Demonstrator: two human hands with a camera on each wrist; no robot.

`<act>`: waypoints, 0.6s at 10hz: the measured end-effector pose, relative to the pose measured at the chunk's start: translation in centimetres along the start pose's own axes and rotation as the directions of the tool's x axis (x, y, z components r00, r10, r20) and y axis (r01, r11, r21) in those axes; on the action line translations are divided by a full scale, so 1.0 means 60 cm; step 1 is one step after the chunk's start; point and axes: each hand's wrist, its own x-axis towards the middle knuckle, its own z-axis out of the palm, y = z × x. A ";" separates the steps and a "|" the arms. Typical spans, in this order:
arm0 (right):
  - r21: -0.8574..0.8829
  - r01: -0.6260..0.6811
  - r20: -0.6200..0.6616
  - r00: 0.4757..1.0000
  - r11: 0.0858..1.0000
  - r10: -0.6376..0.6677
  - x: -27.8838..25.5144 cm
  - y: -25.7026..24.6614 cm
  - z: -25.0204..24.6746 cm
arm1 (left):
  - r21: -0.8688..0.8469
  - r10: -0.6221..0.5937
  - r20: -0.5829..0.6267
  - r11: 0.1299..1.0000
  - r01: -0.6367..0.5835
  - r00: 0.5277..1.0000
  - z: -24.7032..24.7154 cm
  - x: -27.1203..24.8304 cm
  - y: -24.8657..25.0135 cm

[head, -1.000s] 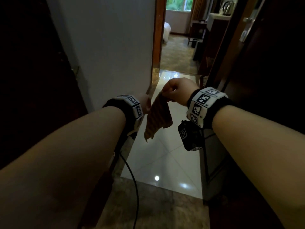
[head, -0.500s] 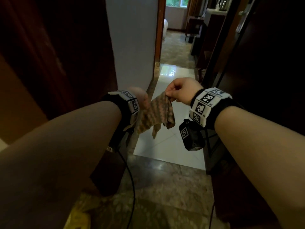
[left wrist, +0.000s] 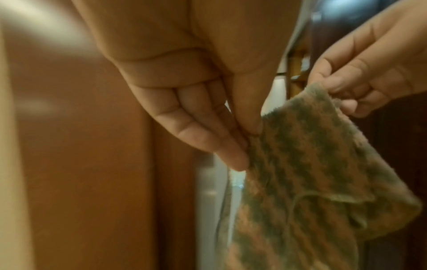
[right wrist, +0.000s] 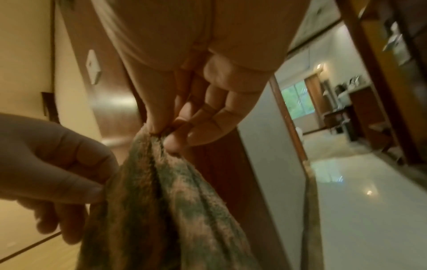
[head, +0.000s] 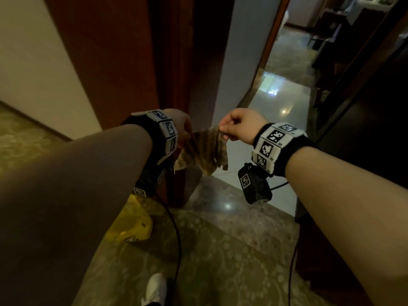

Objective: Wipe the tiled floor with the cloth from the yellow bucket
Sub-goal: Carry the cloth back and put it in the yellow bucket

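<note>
A striped brown-and-green cloth (head: 205, 151) hangs in the air between my two hands, above the floor. My left hand (head: 184, 131) pinches its left edge between thumb and fingertips (left wrist: 240, 146). My right hand (head: 225, 129) pinches the upper right corner (right wrist: 161, 135). The cloth (left wrist: 312, 173) sags in folds below both pinches. The yellow bucket (head: 132, 226) stands on the patterned floor under my left forearm, mostly hidden by it. Pale glossy floor tiles (head: 278, 120) stretch ahead down the corridor.
A dark wooden door frame (head: 176, 74) stands right behind the cloth, a grey wall (head: 242, 51) beside it. Dark furniture (head: 364, 107) lines the right. My white shoe (head: 155, 288) and black cables (head: 176, 228) are on the patterned floor (head: 231, 250).
My view has swung down and left, bringing the door frame, yellow bucket and my shoe into sight. Both hands have spread the cloth slightly wider between them.
</note>
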 end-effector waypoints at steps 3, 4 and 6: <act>-0.113 0.053 0.093 0.995 0.992 -0.042 0.031 -0.182 0.267 | 0.019 -0.092 0.077 0.996 0.091 0.993 0.048 -0.087 -0.319; -0.123 0.005 0.096 0.995 0.992 0.007 0.054 -0.214 0.372 | -0.035 -0.128 0.105 0.991 0.132 0.986 0.088 -0.091 -0.417; -0.025 -0.106 0.123 0.986 0.994 0.108 0.115 -0.214 0.540 | -0.272 -0.183 0.248 0.930 0.249 0.952 0.192 -0.044 -0.557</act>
